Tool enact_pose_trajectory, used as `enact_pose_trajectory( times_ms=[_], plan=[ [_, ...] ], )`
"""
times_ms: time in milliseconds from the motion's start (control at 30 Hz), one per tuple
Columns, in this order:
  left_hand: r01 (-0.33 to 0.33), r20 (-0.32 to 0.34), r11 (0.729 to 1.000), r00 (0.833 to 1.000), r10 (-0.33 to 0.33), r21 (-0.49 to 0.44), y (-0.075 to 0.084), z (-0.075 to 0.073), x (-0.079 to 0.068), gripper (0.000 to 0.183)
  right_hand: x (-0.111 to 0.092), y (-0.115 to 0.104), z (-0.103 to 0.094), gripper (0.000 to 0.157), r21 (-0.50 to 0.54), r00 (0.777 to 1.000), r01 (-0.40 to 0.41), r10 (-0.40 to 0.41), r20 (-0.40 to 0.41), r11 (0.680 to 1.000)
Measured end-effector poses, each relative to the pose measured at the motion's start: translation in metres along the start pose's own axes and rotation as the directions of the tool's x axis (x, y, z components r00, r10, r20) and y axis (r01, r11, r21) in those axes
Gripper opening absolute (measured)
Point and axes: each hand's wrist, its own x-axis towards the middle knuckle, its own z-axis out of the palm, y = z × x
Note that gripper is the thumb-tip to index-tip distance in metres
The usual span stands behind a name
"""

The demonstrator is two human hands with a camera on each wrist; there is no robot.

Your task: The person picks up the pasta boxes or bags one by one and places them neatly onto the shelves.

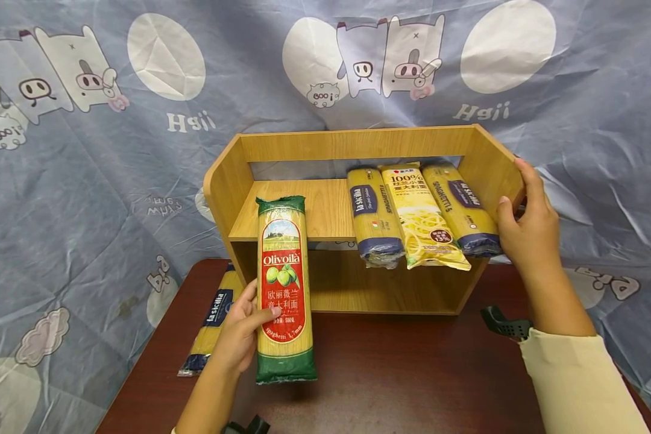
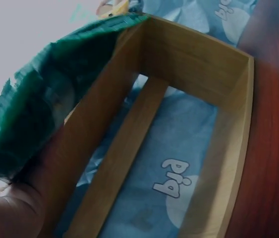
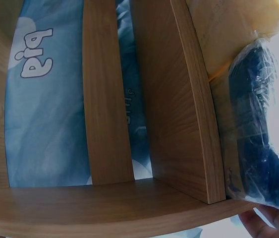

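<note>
My left hand [image 1: 244, 328] grips a red, green and yellow Olivoilà spaghetti pack [image 1: 282, 289], thumb across its front. The pack stands nearly upright before the left part of a wooden two-level shelf [image 1: 325, 144]. Its green wrapper end [image 2: 45, 94] fills the upper left of the left wrist view. At the shelf's right side panel, my right hand [image 1: 531, 223] holds the edge between thumb and fingers. On the upper level, two blue-labelled spaghetti packs [image 1: 373, 211] flank a yellow-and-white noodle pack [image 1: 423, 217]; their ends overhang the front edge.
Another blue-labelled spaghetti pack [image 1: 211, 325] lies on the dark red table [image 1: 390, 367], left of the shelf and partly behind my left hand. A blue-grey cartoon cloth [image 1: 249, 72] hangs behind the shelf. The lower level [image 1: 331, 280] has an open front.
</note>
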Motion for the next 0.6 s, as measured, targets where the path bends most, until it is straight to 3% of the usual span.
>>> enact_pose_trajectory(
  times_ms=[367,600],
  plan=[
    [-0.003,0.042,0.999,0.999,0.004,-0.033,0.018,0.011,0.015,0.066,0.001,-0.001,-0.002,0.062,-0.003,1.0,-0.012,0.012,0.023,1.0],
    [0.049,0.045,0.994,0.998,-0.045,-0.094,0.028,0.016,0.027,0.062,0.001,0.001,-0.001,0.062,0.002,0.999,-0.021,0.021,0.03,1.0]
  ],
)
